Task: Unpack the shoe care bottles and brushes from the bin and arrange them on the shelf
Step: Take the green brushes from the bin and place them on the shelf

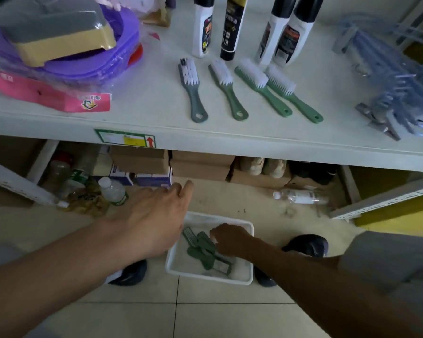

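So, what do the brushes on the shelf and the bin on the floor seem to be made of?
Brushes: probably moulded plastic, matte green handles with hanging holes, and white bristles that look synthetic. Bin: likely thin white plastic, smooth, with a rolled rim.

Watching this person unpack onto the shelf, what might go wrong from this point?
The right hand is reaching into a tangle of green brushes in the bin; grabbing one may drag others out and drop them on the floor. The four bottles stand upright close behind the brushes on the shelf, so placing another brush could knock one over. The bin sits between the person's feet, where a step might kick it.
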`<state>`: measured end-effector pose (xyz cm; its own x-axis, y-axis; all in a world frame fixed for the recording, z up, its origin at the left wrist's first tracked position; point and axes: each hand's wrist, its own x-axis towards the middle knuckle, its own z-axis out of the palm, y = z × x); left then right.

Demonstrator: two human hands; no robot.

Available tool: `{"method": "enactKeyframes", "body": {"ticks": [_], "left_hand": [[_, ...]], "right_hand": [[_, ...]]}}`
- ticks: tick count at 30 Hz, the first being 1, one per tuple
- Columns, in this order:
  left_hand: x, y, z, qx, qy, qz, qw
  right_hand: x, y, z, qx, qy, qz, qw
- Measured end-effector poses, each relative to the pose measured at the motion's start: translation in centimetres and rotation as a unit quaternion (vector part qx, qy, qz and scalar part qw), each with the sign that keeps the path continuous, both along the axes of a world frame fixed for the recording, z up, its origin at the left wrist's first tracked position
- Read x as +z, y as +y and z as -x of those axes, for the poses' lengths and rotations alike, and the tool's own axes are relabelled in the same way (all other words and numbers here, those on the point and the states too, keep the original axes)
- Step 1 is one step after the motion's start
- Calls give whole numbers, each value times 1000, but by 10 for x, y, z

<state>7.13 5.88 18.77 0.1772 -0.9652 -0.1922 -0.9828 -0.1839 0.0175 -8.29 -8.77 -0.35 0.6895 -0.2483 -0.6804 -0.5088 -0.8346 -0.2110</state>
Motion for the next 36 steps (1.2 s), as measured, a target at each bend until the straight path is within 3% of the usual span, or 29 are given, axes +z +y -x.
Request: {"method": "enactKeyframes", "body": {"ticks": [3,8,17,21,28,32,36], "left_hand": [[0,-3,0,-3,-4,8,1000],[-5,-12,-8,19,-18,-16,1000],[-12,-20,4,2,-56,-83,995],[-8,-28,4,0,-60,-108,992],[8,-32,5,-20,-97,-140,985],[18,-22,9,-70,-113,-244,961],[34,-16,11,-81,-65,-170,980]], "right_hand": [[-49,7,-23,-75,-11,-36,996],[-94,23,-36,-149,-58,-18,987],[-113,33,-26,-126,6,-9,992],[-101,44,-26,-55,-6,14,998],[-8,37,-32,74,-99,19,992],[98,11,-35,16,-216,-32,976],[205,-27,-24,-31,-293,-64,953]]}}
